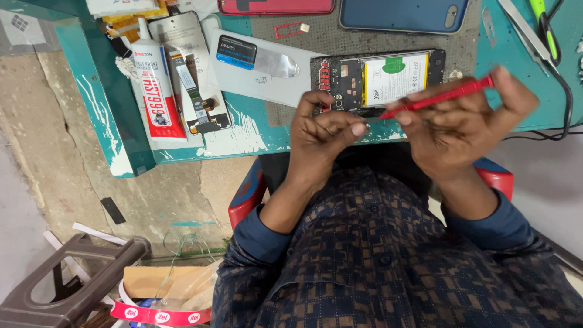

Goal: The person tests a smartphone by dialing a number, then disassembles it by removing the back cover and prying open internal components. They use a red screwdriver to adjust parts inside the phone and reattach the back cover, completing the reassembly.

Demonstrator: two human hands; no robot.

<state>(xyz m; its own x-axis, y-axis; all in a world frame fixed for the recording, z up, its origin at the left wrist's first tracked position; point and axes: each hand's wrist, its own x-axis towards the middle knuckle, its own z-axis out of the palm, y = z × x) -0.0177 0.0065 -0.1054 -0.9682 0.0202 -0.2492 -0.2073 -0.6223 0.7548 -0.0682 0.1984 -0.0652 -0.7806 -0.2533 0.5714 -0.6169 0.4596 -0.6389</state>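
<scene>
The right hand [467, 118] grips a thin red tool [438, 99] like a pencil, with its tip pointing down toward the open phone [378, 81]. The left hand [322, 130] is curled, its fingers pinched close together; I cannot tell if something tiny is inside. It rests on the near edge of the phone, likely to keep it from sliding.

The phone lies flat on the green bench [516, 73], back off, so the inside shows. A white battery with a green patch sits in its middle.

At about ten o'clock from the hands lies a white glue tube [155, 91] with a red label. Beside it, at eleven o'clock, a white card [267, 79] carries a small blue and black label. At twelve o'clock lie a red phone case [276, 6] and a blue one [404, 15].
</scene>
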